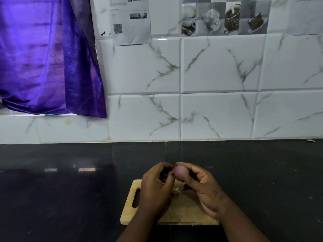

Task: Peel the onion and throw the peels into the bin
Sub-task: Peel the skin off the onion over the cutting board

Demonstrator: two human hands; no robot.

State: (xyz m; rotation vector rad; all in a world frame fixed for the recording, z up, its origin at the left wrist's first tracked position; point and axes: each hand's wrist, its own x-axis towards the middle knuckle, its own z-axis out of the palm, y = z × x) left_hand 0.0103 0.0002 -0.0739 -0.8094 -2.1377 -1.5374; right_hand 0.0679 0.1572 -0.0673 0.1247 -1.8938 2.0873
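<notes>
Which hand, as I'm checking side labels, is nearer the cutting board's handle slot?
Left. The left hand, gripping peel, is just right of the handle slot; the right hand holds the onion farther right.

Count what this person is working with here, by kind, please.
Hands: 2 (left hand, right hand)
Onion: 1
Cutting board: 1
Peel pieces: partly hidden by the hands, uncounted
Total: 4 counted
</notes>
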